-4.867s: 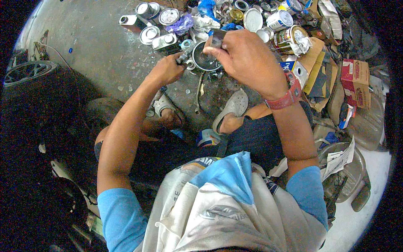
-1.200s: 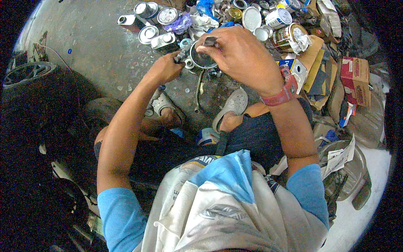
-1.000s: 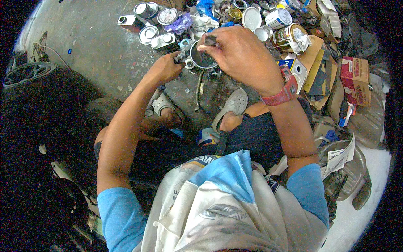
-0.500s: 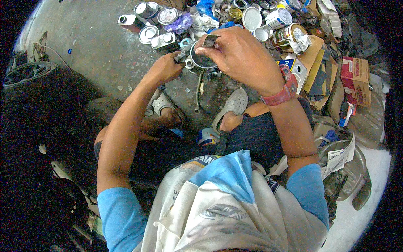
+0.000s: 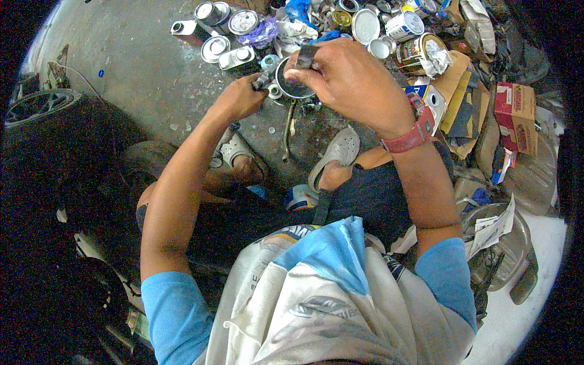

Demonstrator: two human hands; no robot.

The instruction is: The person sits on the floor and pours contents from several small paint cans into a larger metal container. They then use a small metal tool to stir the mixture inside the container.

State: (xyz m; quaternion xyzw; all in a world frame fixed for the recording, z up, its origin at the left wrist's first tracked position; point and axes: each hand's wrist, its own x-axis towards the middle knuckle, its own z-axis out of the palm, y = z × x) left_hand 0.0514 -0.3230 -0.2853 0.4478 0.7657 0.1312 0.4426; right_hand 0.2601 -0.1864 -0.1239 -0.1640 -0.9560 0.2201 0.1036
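Note:
My left hand [image 5: 243, 97] is closed on the grey metal body of what looks like a spray gun [image 5: 265, 79], beside a round, open metal cup [image 5: 297, 92] with a dark inside. Over the cup's right side, my right hand [image 5: 344, 76] pinches a short, flat, dark tool [image 5: 307, 56], possibly a brush. Its lower end is hidden by my fingers and the cup. Whether the cup is joined to the gun I cannot tell. A thin metal rod or tube [image 5: 288, 131] lies below the cup.
Paint cans [image 5: 243, 23] and bottles crowd the far floor, with a purple crumpled bag [image 5: 261, 33] among them. On the right are cardboard [image 5: 450, 91], a red box [image 5: 514, 115] and papers [image 5: 490, 228]. A tyre [image 5: 45, 109] stands at the left.
The dark tool has turned slightly in my right hand, and that wrist has shifted a little. My left hand stays in place.

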